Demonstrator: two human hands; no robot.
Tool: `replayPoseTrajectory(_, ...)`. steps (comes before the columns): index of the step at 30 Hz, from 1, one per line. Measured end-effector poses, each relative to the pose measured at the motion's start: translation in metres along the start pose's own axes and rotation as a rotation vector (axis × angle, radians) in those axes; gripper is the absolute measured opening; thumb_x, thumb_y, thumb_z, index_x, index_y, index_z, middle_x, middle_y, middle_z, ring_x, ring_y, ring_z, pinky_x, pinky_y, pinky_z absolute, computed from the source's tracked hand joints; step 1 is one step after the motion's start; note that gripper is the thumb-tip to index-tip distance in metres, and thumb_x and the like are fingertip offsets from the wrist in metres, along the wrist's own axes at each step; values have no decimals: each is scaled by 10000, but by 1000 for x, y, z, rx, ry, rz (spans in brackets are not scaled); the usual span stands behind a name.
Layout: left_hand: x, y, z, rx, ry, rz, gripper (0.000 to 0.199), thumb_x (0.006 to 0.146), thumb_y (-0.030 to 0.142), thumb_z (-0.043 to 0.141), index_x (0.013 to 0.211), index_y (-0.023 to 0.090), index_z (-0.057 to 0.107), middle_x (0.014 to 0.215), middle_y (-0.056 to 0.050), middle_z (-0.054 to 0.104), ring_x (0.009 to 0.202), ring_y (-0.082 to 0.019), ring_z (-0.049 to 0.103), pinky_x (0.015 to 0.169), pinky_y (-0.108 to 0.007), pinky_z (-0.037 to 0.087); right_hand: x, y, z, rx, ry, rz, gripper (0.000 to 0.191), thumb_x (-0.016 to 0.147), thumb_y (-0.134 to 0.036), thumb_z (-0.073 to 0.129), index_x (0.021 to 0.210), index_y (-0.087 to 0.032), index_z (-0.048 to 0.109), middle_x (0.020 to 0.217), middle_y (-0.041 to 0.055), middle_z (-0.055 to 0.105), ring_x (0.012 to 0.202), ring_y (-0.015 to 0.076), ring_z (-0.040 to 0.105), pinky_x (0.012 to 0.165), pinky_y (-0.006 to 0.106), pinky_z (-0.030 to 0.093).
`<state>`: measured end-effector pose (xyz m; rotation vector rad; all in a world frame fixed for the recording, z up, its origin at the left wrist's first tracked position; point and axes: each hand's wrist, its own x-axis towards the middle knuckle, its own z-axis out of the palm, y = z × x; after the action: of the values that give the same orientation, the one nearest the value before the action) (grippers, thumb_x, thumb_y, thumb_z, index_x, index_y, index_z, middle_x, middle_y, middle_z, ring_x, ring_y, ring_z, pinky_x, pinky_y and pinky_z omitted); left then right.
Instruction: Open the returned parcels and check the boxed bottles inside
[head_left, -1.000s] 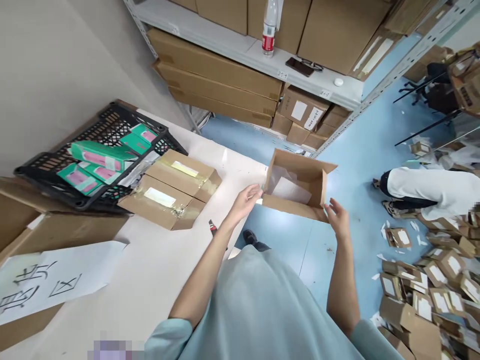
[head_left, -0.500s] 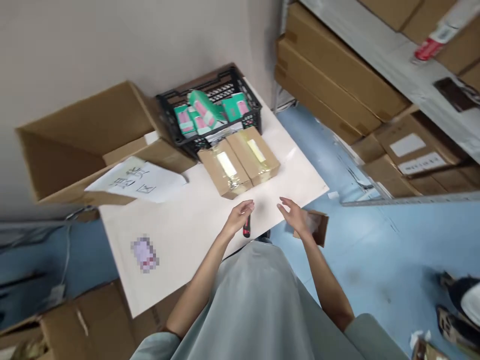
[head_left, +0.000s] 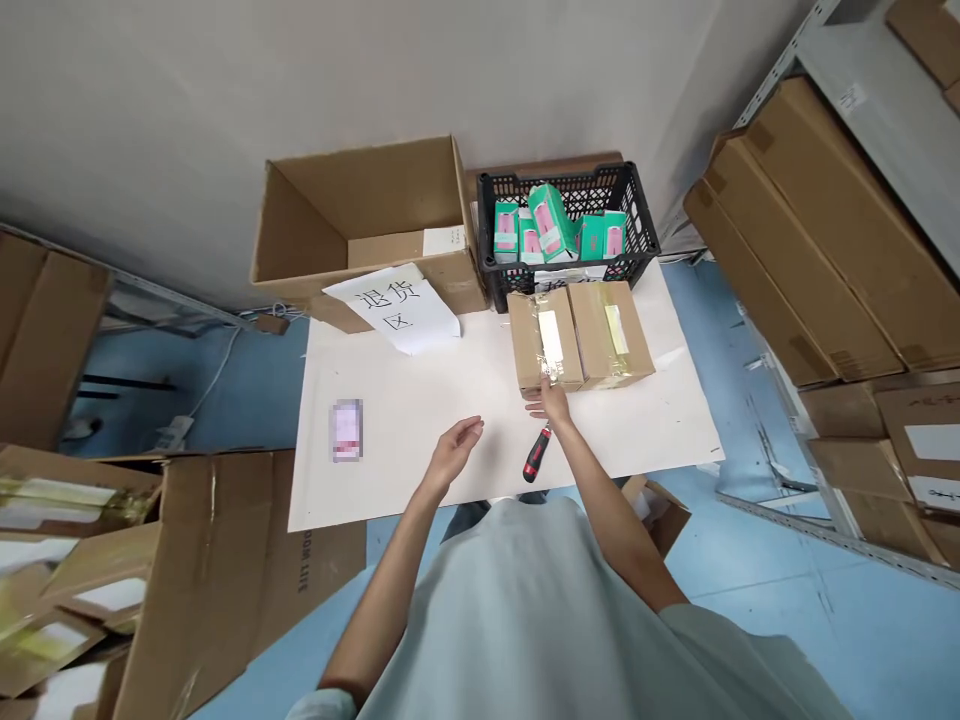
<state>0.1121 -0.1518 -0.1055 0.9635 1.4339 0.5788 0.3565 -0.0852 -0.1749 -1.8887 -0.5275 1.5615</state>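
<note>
My right hand (head_left: 553, 402) is at the front edge of the left taped carton (head_left: 546, 345), fingers apart, with a fingertip at its lower edge. Whether it presses on the cardboard I cannot tell. Beside that carton stands a second taped carton (head_left: 611, 335), also with a pale label. Just below my right hand lies a screwdriver-like tool (head_left: 535, 457) with a black-and-red handle; its far end is hidden by the hand. My left hand (head_left: 454, 450) hovers over the white tabletop (head_left: 405, 420), open and holding nothing.
Behind the cartons is a black plastic crate (head_left: 645, 235) with several green-and-pink boxes (head_left: 551, 222). A large open cardboard box (head_left: 360, 200) with a handwritten sheet (head_left: 401, 305) stands left of it. A blurred-out item (head_left: 346, 430) lies at left. Shelving with long cartons (head_left: 810, 240) borders the right.
The view has turned to the right way up and shifted. My right hand has moved left to the near carton's front edge. My left hand has come away from the tool, which lies in place.
</note>
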Motion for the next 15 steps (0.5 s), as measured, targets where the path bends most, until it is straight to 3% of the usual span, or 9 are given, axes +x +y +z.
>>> replayPoseTrajectory(5,23,4,-38,15,35,77,625,828,595,835,1303,196,764,1476,-188,742,1440,-375,655,1267,-549,468,-16,10,14,-153,8,-76,555,1171,-535,408,863,-171,692,751,117,809,606,182,787,598,248,640)
replayPoseTrajectory(9,46,6,-75,65,115,142,636,892,539,784,1417,189,702,1616,-204,628,1442,-379,648,1246,-548,490,-43,26,30,-318,-21,-171,566,1152,-464,469,681,-206,648,635,67,759,582,170,760,651,242,619)
replayPoseTrajectory(11,53,3,-98,119,181,187,749,896,530,794,1533,178,618,1705,-224,521,1545,-393,553,1283,-551,452,-58,36,36,-414,-53,-219,574,1138,-444,500,627,-220,631,577,44,724,555,172,735,687,260,609)
replayPoseTrajectory(15,53,-18,-150,323,245,254,1057,810,565,895,1669,122,467,1801,-251,363,1735,-427,207,1411,-554,210,-86,54,49,-583,-131,-309,553,1109,-477,559,609,-246,597,546,-2,691,510,175,676,774,307,591)
